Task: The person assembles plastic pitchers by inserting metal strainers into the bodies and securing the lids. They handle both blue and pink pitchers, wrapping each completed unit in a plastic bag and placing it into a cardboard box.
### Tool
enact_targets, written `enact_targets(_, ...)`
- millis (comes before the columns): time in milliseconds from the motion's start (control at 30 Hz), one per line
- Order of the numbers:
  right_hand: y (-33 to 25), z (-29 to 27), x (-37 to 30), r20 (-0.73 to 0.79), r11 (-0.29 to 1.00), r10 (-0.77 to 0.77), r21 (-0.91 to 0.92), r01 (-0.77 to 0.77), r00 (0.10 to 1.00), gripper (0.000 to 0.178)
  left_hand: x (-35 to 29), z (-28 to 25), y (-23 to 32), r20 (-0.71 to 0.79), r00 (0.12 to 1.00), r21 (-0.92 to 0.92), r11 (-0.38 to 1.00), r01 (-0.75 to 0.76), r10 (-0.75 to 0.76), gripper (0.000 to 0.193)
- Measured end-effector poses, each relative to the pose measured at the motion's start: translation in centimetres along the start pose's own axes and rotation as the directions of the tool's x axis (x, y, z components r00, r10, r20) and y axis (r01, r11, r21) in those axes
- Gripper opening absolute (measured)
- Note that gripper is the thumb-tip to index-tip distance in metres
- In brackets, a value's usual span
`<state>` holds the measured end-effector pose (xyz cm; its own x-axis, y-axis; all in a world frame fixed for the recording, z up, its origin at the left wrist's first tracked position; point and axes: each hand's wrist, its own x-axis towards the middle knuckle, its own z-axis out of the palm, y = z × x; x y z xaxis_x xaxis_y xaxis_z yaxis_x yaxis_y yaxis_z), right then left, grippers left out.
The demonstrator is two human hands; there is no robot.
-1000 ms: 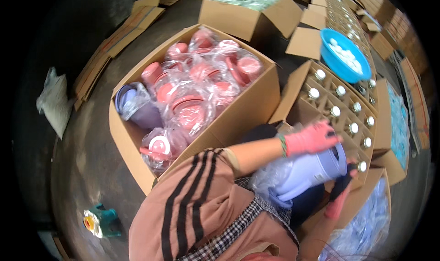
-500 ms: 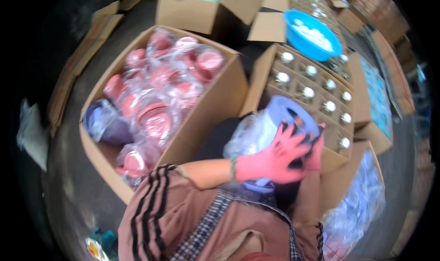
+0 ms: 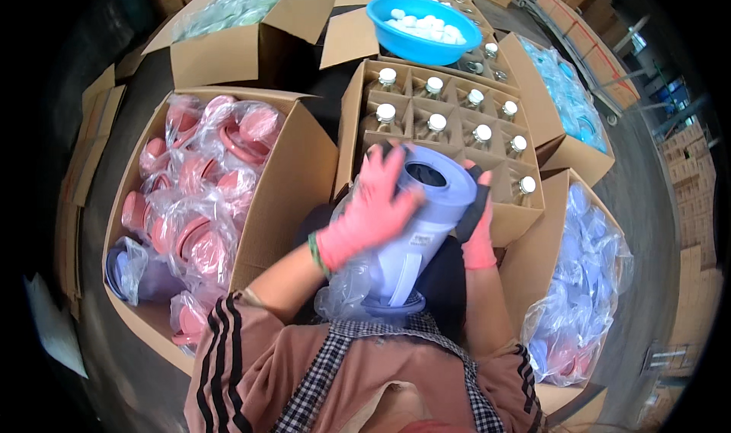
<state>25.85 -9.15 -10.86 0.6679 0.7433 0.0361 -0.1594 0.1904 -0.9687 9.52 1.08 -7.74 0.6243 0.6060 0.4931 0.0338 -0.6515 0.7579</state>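
Fingers of left hand (image 3: pixel 367 214) and right hand (image 3: pixel 478 229) clasp and steady the lilac casing (image 3: pixel 404 248), the next move likely needing both.

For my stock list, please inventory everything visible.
Container: one, lavender, centre
Bottles: nine visible, clear, divided carton
Basin with white pieces: one, blue, beyond bottles
Wrapped vessels: many, pink, left carton
Tub: one, lavender, left carton
Wrapped pieces: many, lavender, right carton
Wrapped goods: many, teal, upper right carton
Wrapped bundles: many, pale green, upper left carton
Open cartons: at least five, brown, around
Left hand: one, pink glove, on container
Right hand: one, pink glove, on container
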Motion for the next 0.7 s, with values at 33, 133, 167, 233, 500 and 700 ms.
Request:
enact_targets(33,-0.7,-0.3,-0.2,0.011,0.981,-0.027,0.193,0.025,1.000,0.068,-0.7,-0.8,3.0,0.117,0.976,0.156,0.967,-0.201,0.184,0.074)
enact_targets(133,-7.0,1.5,-2.2,0.198,0.763,-0.422,0.604,0.229,0.885,0.073,-1.3,-2.7,5.8,0.003,0.806,0.151,0.797,-0.585,0.592,0.064)
enact_targets(167,-9.4,2.7,-3.5,0.101,0.776,-0.524,0.466,0.425,0.846,0.072,-0.6,-2.7,4.7,-0.074,0.714,0.188,0.713,-0.676,0.696,0.054)
enact_targets(233,-10.5,3.9,-5.3,-0.025,0.776,-0.571,0.311,0.549,0.821,0.083,0.6,-4.6,4.1,0.168,0.658,0.327,0.588,-0.740,0.734,0.041)
enact_targets(500,-8.3,3.0,-2.5,0.568,-0.150,-0.688,-0.721,0.676,0.452,0.073,2.3,-2.4,5.4,0.210,0.955,-0.616,0.730,0.294,-0.208,0.033)
enact_targets(700,-9.6,2.7,-1.6,0.142,0.982,0.171,-0.102,-0.157,0.975,0.054,2.7,-1.3,4.9,0.054,0.993,-0.362,0.924,0.121,-0.109,0.042)
